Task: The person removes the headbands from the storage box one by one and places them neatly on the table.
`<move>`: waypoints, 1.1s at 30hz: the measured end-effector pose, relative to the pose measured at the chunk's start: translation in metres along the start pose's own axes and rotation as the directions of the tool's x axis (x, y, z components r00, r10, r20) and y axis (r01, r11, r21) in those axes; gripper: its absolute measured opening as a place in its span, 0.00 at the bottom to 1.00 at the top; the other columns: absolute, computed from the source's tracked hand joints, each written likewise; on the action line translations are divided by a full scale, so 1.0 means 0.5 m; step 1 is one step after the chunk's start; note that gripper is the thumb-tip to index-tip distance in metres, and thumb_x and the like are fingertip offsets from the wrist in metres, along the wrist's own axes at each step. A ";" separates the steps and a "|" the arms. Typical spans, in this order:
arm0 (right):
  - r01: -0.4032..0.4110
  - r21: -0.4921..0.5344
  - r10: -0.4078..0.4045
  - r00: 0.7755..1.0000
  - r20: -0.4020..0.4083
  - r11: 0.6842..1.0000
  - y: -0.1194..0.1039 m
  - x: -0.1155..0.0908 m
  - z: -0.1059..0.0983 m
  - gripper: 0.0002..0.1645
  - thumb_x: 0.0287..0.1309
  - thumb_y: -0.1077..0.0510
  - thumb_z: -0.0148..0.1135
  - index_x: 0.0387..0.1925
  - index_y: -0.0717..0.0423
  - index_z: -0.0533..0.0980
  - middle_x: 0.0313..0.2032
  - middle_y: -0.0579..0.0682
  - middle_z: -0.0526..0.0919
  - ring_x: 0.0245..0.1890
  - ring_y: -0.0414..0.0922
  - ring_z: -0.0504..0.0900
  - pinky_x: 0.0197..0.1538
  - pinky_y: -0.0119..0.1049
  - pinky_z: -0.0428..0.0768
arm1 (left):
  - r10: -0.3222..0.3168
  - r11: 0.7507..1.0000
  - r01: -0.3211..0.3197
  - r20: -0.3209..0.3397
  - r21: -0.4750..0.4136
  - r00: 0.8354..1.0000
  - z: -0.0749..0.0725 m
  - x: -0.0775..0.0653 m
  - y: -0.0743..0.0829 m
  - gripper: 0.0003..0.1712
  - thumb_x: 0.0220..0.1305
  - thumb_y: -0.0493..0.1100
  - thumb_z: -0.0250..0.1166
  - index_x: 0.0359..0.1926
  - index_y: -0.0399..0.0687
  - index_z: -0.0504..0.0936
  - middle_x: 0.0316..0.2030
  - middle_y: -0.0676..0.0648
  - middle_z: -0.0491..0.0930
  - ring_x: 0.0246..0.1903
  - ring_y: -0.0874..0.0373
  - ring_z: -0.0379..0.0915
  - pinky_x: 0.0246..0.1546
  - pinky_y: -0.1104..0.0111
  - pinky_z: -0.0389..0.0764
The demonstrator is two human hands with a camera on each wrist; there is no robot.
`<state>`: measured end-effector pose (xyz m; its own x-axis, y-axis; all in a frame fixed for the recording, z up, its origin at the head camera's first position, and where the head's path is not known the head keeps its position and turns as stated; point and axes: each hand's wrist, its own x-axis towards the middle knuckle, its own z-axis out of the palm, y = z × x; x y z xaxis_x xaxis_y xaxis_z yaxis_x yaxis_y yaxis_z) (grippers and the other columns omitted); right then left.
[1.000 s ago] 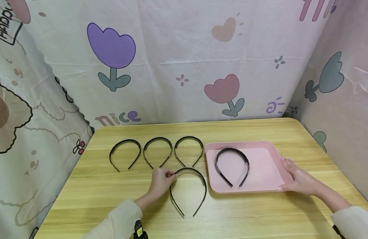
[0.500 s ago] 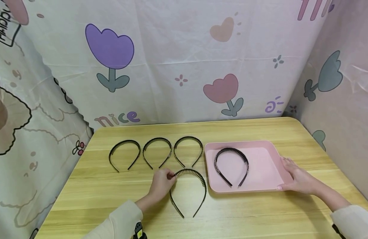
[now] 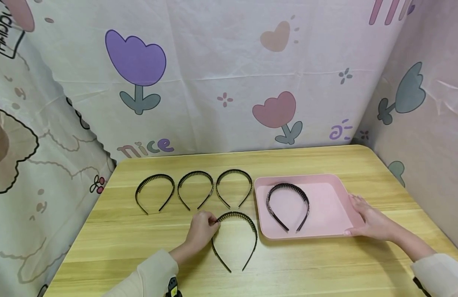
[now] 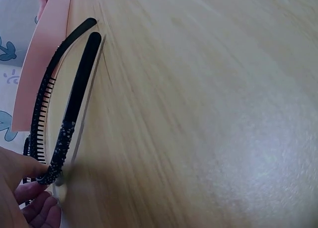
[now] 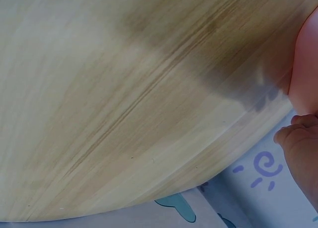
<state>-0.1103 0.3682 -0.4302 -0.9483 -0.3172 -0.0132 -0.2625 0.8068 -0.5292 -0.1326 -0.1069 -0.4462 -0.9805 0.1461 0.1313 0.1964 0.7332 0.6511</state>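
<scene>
My left hand [image 3: 202, 231] pinches a black toothed headband [image 3: 256, 237] at the left side of its arch, between thumb and fingers. Its two ends point toward the near table edge. The left wrist view shows the speckled lower part of this headband [image 4: 64, 138] close over the wood. My right hand [image 3: 374, 220] grips the right end of a pink tray [image 3: 329, 206], thumb toward its front corner and fingers farther back along the side. Inside the tray, to the left, lies another black headband [image 3: 288, 186]. In the right wrist view only part of the tray [image 5: 305, 64] shows.
Three similar headbands lie in a row behind my left hand: a left one [image 3: 154, 177], a middle one [image 3: 195, 173] and a right one [image 3: 234, 171]. The wooden table [image 3: 307, 268] backs onto a printed cloth [image 3: 206, 62], which also hangs at both sides.
My left hand and its headband have shifted very slightly toward the near table edge. The tray, the right hand and the other headbands look the same.
</scene>
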 end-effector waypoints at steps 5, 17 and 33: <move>-0.006 -0.004 0.006 1.000 0.000 1.000 -0.002 0.001 -0.001 0.66 0.40 0.49 0.73 0.66 0.77 0.43 0.63 0.82 0.48 0.64 0.76 0.42 0.59 0.16 0.22 | -0.013 1.000 0.013 0.008 -0.014 1.000 0.001 0.002 0.000 0.05 0.49 0.35 0.69 0.22 0.39 0.81 0.22 0.48 0.78 0.23 0.63 0.68 0.23 0.77 0.72; -0.006 -0.001 0.006 1.000 -0.007 1.000 -0.003 0.001 -0.001 0.65 0.39 0.50 0.73 0.65 0.79 0.44 0.63 0.81 0.49 0.64 0.76 0.43 0.56 0.10 0.25 | 0.005 0.995 -0.012 -0.070 -0.099 0.998 -0.003 0.024 0.018 0.15 0.55 0.43 0.68 0.38 0.35 0.82 0.33 0.43 0.82 0.31 0.58 0.75 0.31 0.74 0.79; -0.019 -0.006 0.019 1.000 -0.004 1.000 -0.001 0.000 0.001 0.66 0.40 0.49 0.73 0.66 0.78 0.43 0.63 0.81 0.48 0.64 0.76 0.43 0.57 0.13 0.23 | 0.146 0.911 -0.226 -0.243 -0.346 0.959 0.035 0.089 0.089 0.11 0.53 0.36 0.68 0.38 0.35 0.82 0.36 0.39 0.83 0.37 0.46 0.78 0.37 0.60 0.82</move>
<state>-0.1101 0.3675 -0.4306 -0.9537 -0.3000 -0.0201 -0.2455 0.8155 -0.5242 -0.1672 -0.0562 -0.4244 -0.9115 0.0854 0.4024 0.4007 0.4053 0.8217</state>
